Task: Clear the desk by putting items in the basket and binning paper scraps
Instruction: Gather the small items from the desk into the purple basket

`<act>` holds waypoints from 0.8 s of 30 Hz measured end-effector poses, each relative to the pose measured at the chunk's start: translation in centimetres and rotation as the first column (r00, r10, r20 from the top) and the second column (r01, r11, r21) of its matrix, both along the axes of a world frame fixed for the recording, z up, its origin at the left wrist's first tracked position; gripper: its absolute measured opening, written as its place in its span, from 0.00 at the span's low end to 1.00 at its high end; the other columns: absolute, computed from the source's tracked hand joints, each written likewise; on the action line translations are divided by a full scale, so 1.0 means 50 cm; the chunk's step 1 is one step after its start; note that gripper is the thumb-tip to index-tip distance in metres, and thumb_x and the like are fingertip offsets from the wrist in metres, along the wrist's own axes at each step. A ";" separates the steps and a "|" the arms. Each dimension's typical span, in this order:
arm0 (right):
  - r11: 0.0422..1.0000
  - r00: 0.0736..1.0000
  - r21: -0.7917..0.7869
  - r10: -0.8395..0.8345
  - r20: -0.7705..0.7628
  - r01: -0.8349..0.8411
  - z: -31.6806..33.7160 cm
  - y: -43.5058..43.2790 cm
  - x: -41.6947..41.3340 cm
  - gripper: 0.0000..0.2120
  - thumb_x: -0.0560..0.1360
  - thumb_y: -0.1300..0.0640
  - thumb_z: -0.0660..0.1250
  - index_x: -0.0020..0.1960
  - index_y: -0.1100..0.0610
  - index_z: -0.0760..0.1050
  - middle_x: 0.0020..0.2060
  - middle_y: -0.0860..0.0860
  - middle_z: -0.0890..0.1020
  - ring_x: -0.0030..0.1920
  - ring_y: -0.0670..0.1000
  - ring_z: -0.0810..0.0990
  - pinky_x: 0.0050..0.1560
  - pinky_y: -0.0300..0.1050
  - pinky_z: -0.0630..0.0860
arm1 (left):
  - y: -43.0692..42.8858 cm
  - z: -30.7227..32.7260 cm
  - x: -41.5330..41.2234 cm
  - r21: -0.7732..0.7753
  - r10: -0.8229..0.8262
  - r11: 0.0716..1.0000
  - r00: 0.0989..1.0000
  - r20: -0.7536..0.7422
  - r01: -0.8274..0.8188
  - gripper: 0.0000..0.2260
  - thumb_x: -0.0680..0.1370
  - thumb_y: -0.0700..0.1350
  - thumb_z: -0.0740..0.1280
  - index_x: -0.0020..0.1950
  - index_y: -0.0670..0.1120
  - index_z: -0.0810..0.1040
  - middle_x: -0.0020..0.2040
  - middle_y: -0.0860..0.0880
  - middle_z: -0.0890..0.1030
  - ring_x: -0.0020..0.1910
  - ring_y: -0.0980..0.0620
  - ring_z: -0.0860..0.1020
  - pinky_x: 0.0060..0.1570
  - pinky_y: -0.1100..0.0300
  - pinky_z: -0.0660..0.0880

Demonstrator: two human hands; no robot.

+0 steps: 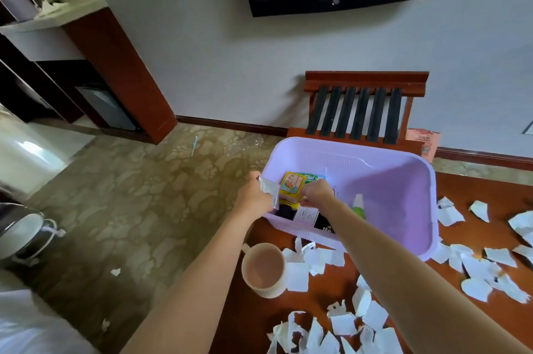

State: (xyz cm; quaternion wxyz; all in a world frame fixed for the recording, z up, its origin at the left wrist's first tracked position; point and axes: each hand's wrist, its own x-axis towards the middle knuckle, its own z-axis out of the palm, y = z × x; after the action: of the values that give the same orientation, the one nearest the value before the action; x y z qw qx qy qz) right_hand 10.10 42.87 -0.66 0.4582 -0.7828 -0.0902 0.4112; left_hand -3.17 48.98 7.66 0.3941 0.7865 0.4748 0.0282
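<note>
A lilac plastic basket (403,195) stands on the brown wooden desk (461,316). Inside lie a yellow packet (292,184), a green packet (313,177), a white card (307,213), black items and a green-and-white bottle (358,206). My left hand (253,195) is at the basket's left rim and pinches a small silvery sachet (269,190). My right hand (317,193) reaches into the basket with fingers curled down onto the packets; what it holds is hidden. Several torn white paper scraps (372,316) litter the desk.
A beige ribbed mug (264,271) stands on the desk's left edge, below the basket. A wooden luggage rack (363,114) stands behind the basket against the wall. A lined bin (26,231) sits on the carpet at far left. A few scraps lie on the floor.
</note>
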 end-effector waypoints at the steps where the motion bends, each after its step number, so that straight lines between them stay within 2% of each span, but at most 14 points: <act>1: 0.999 0.999 0.014 -0.033 0.021 0.032 0.000 -0.007 0.003 0.14 0.77 0.65 0.60 0.61 0.66 0.74 0.46 0.57 0.75 0.34 0.49 0.74 0.43 0.43 0.78 | -0.003 0.001 0.004 0.002 -0.010 1.000 1.000 -0.003 0.011 0.27 0.75 0.31 0.61 0.73 0.44 0.60 0.64 0.40 0.72 0.61 0.40 0.73 0.54 0.51 0.77; 3: 0.999 0.993 0.011 -0.054 0.103 0.053 0.016 -0.024 0.001 0.11 0.77 0.63 0.60 0.56 0.61 0.76 0.42 0.56 0.77 0.31 0.49 0.74 0.43 0.46 0.78 | -0.010 0.002 0.013 -0.012 -0.012 1.000 1.000 0.009 0.012 0.26 0.76 0.31 0.59 0.73 0.43 0.59 0.65 0.41 0.71 0.61 0.41 0.72 0.53 0.52 0.76; 4: 0.998 0.996 0.049 -0.042 0.085 0.038 0.031 -0.035 -0.001 0.10 0.77 0.61 0.60 0.56 0.60 0.75 0.42 0.56 0.77 0.30 0.49 0.75 0.38 0.45 0.78 | -0.015 0.001 0.019 -0.037 -0.004 0.999 1.000 0.023 0.004 0.25 0.76 0.31 0.59 0.72 0.43 0.60 0.65 0.41 0.70 0.61 0.40 0.73 0.54 0.51 0.77; 5: 0.993 1.000 0.116 -0.003 0.011 0.002 0.045 -0.047 -0.003 0.10 0.77 0.58 0.61 0.56 0.59 0.75 0.41 0.54 0.78 0.30 0.49 0.75 0.34 0.42 0.75 | -0.019 0.000 0.025 -0.065 0.012 0.998 0.999 0.052 -0.008 0.24 0.76 0.31 0.59 0.71 0.42 0.61 0.65 0.40 0.70 0.61 0.40 0.73 0.55 0.48 0.77; 7: 0.962 0.977 0.249 0.156 -0.149 -0.115 0.072 -0.070 -0.003 0.11 0.77 0.51 0.63 0.52 0.58 0.76 0.39 0.52 0.79 0.32 0.49 0.75 0.34 0.39 0.70 | -0.026 -0.005 0.039 -0.113 0.045 0.993 0.994 0.101 -0.033 0.19 0.76 0.32 0.62 0.66 0.40 0.65 0.63 0.39 0.72 0.60 0.39 0.75 0.55 0.44 0.77; 10: 0.920 0.955 0.339 0.258 -0.148 -0.196 0.088 -0.099 0.007 0.10 0.76 0.51 0.65 0.46 0.57 0.78 0.36 0.52 0.78 0.31 0.47 0.73 0.32 0.36 0.67 | -0.038 -0.013 0.061 -0.184 0.089 0.981 0.983 0.161 -0.058 0.15 0.76 0.33 0.64 0.62 0.39 0.68 0.58 0.42 0.74 0.57 0.38 0.77 0.54 0.48 0.78; 12: 0.919 0.965 0.348 0.236 -0.114 -0.183 0.083 -0.110 0.018 0.07 0.75 0.55 0.67 0.44 0.58 0.78 0.34 0.52 0.77 0.29 0.46 0.70 0.29 0.34 0.65 | -0.053 -0.014 0.070 -0.229 0.097 0.972 0.977 0.190 -0.052 0.16 0.77 0.34 0.63 0.64 0.36 0.68 0.53 0.45 0.73 0.57 0.39 0.78 0.51 0.51 0.78; 14: 0.927 0.981 0.351 0.170 -0.094 -0.128 0.077 -0.115 0.025 0.07 0.75 0.58 0.68 0.39 0.58 0.77 0.31 0.52 0.75 0.29 0.47 0.69 0.28 0.34 0.66 | -0.065 -0.018 0.075 -0.181 0.063 0.983 0.983 0.174 -0.031 0.13 0.78 0.38 0.62 0.63 0.39 0.68 0.50 0.45 0.73 0.52 0.41 0.78 0.52 0.49 0.77; 16: 0.938 0.999 0.344 0.034 0.032 -0.043 0.076 -0.120 0.034 0.09 0.75 0.61 0.67 0.36 0.60 0.75 0.31 0.53 0.72 0.29 0.48 0.70 0.24 0.32 0.68 | -0.072 -0.018 0.075 -0.108 0.022 0.994 0.992 0.126 -0.009 0.09 0.79 0.40 0.60 0.59 0.43 0.68 0.48 0.42 0.75 0.49 0.41 0.77 0.50 0.49 0.75; 18: 0.976 0.938 0.216 -0.037 0.346 -0.041 0.070 -0.123 0.050 0.08 0.75 0.60 0.66 0.41 0.64 0.77 0.35 0.54 0.75 0.34 0.51 0.73 0.28 0.34 0.69 | -0.069 -0.023 0.071 -0.065 0.008 0.998 0.999 0.052 -0.004 0.12 0.79 0.39 0.58 0.63 0.43 0.69 0.53 0.39 0.78 0.53 0.40 0.77 0.50 0.50 0.75; 20: 0.995 0.782 -0.037 0.098 0.615 -0.096 0.062 -0.129 0.061 0.11 0.76 0.53 0.66 0.47 0.61 0.78 0.40 0.52 0.77 0.41 0.52 0.75 0.37 0.40 0.70 | -0.063 -0.027 0.062 -0.068 0.015 0.998 0.999 0.032 -0.013 0.15 0.79 0.38 0.58 0.66 0.44 0.69 0.58 0.39 0.78 0.58 0.40 0.77 0.53 0.51 0.76; 22: 0.940 0.630 -0.292 0.334 0.700 -0.174 0.057 -0.131 0.056 0.12 0.77 0.51 0.64 0.50 0.59 0.77 0.47 0.53 0.79 0.46 0.55 0.78 0.41 0.44 0.72 | -0.059 -0.029 0.053 -0.078 -0.003 0.997 0.999 0.039 0.006 0.15 0.78 0.37 0.59 0.65 0.43 0.72 0.59 0.39 0.78 0.58 0.40 0.77 0.55 0.51 0.75; 24: 0.853 0.525 -0.457 0.518 0.675 -0.253 0.050 -0.121 0.039 0.11 0.77 0.54 0.63 0.54 0.60 0.76 0.53 0.56 0.78 0.51 0.59 0.78 0.45 0.47 0.74 | -0.056 -0.030 0.048 -0.089 -0.042 0.995 0.998 0.038 0.045 0.16 0.77 0.35 0.59 0.63 0.43 0.74 0.60 0.41 0.79 0.59 0.41 0.76 0.56 0.53 0.74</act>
State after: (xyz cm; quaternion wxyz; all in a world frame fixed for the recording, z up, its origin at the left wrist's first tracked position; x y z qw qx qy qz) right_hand 12.04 36.80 1.84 0.1430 -0.9009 -0.3881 0.1314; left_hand -0.78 46.17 6.14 0.4378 0.7776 0.4511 0.0123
